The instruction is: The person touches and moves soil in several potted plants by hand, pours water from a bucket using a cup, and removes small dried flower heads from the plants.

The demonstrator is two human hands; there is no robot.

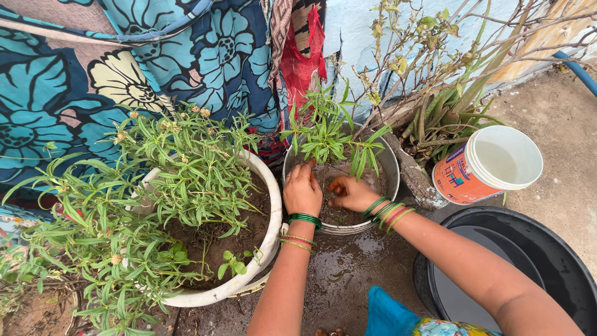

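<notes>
Head view: I am watching both hands, left hand (pixel 302 190) and right hand (pixel 352 194), pressing wet soil in the metal pot (pixel 390 167) at frame centre, each grip loose, clasping nothing. Pushing harder is risking snapping the seedling (pixel 324 134).

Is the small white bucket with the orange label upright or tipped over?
Tipped. The white bucket leans on its side, its open mouth facing up and right toward the camera, with a pale, empty-looking interior. It lies beside the black tub.

Round metal pot (pixel 390 163), wet dark soil (pixel 339 174), small green leafy plant (pixel 323 134) upright at rear.
</notes>
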